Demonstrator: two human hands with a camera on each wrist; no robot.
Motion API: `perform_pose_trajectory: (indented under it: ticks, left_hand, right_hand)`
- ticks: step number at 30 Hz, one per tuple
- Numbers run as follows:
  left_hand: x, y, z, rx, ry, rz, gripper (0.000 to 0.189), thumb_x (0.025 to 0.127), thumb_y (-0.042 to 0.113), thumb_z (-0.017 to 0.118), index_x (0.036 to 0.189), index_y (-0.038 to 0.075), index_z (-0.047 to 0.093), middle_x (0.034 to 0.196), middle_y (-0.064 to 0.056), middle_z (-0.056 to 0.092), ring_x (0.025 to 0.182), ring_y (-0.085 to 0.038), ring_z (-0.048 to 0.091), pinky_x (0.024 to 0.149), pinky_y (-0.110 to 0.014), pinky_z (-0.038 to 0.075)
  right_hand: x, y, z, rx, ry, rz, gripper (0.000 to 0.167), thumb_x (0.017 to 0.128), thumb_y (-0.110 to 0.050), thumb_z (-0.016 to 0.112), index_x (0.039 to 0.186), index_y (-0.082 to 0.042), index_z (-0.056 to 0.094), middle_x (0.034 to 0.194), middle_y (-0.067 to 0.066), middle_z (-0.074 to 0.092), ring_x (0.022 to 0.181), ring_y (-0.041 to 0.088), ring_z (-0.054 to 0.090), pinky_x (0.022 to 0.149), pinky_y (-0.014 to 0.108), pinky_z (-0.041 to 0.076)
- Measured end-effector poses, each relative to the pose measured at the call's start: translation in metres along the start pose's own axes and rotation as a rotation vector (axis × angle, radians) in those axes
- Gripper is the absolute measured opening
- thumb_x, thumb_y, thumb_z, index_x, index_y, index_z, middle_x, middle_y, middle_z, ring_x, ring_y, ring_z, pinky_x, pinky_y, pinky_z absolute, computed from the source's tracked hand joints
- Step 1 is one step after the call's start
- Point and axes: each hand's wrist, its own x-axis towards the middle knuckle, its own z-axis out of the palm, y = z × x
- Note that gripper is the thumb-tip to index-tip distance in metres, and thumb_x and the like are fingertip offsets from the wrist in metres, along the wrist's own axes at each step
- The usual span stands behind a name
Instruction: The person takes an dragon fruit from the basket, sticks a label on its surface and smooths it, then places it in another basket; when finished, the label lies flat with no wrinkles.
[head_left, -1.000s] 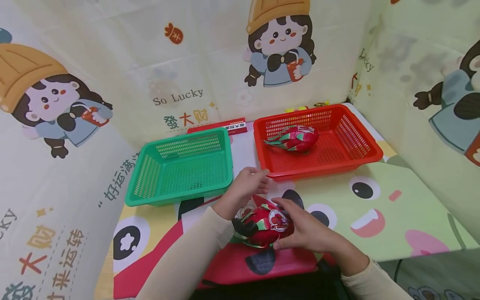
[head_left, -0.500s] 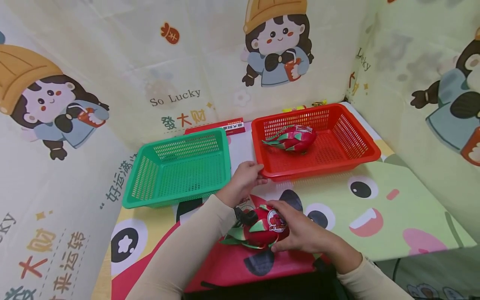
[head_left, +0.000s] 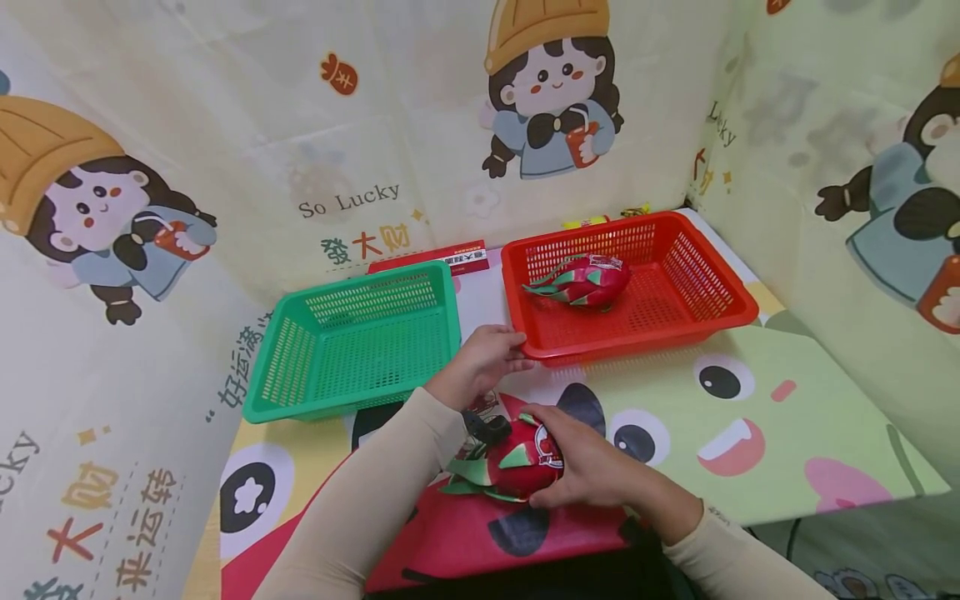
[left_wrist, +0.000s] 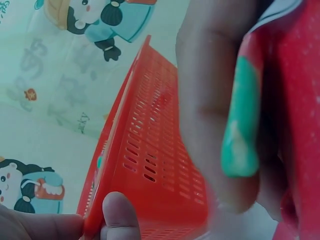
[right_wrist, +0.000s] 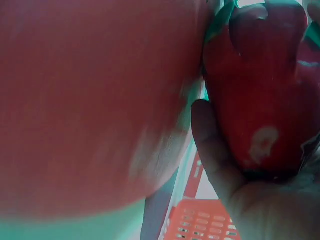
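My left hand pinches the near-left corner of the red basket. In the left wrist view, the thumb and a finger lie on either side of that basket's rim. Below it, my right hand grips a pink-red dragon fruit with green scales and a round label, low over the table's front part. The right wrist view has the thumb along the side of the fruit. A second dragon fruit lies inside the red basket, toward its left end. The left wrist and its dark camera hide part of the held fruit.
Left of the red basket stands a green perforated basket with nothing visible in it. Behind the baskets are a red box and a yellow packet. A cartoon-printed cloth covers the table; printed curtains enclose it.
My left hand has closed onto the red basket's corner. My right hand has shifted slightly left with the dragon fruit. The head view has moved a little.
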Motion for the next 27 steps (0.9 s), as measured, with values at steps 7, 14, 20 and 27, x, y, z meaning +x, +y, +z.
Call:
perform_pose_trajectory:
  ticks: [7, 14, 20, 27]
  left_hand:
    - [0.0, -0.002, -0.001, -0.005, 0.0, -0.002, 0.043, 0.106, 0.02, 0.059, 0.14, -0.006, 0.053, 0.128, -0.023, 0.065, 0.087, -0.022, 0.068, 0.099, -0.042, 0.059]
    - [0.0, -0.001, -0.001, -0.004, -0.016, -0.003, 0.048, 0.106, 0.02, 0.059, 0.145, -0.007, 0.049, 0.122, -0.02, 0.067, 0.089, -0.022, 0.068, 0.108, -0.047, 0.053]
    - [-0.001, 0.0, -0.001, 0.002, -0.008, 0.003, 0.049, 0.105, 0.021, 0.06, 0.145, -0.006, 0.049, 0.121, -0.019, 0.067, 0.094, -0.025, 0.069, 0.108, -0.048, 0.053]
    - [0.001, 0.0, -0.002, -0.011, -0.013, -0.002, 0.047, 0.106, 0.019, 0.06, 0.144, -0.007, 0.05, 0.113, -0.017, 0.068, 0.09, -0.024, 0.069, 0.108, -0.049, 0.052]
  right_hand:
    - [0.0, 0.0, 0.002, 0.059, -0.01, 0.059, 0.101, 0.066, -0.045, 0.095, 0.148, -0.02, 0.041, 0.129, -0.006, 0.055, 0.116, 0.017, 0.057, 0.081, 0.026, 0.059]
    - [-0.002, 0.001, 0.002, 0.093, 0.007, 0.096, 0.096, 0.067, -0.044, 0.095, 0.144, -0.022, 0.042, 0.129, -0.005, 0.054, 0.115, 0.019, 0.057, 0.08, 0.025, 0.059]
    - [-0.005, -0.001, -0.001, 0.103, 0.031, 0.104, 0.094, 0.065, -0.041, 0.096, 0.141, -0.022, 0.044, 0.131, -0.005, 0.051, 0.117, 0.02, 0.056, 0.077, 0.024, 0.059]
    - [-0.014, -0.007, -0.015, 0.091, 0.041, 0.122, 0.095, 0.062, -0.041, 0.097, 0.139, -0.023, 0.044, 0.13, -0.006, 0.053, 0.116, 0.02, 0.057, 0.075, 0.024, 0.06]
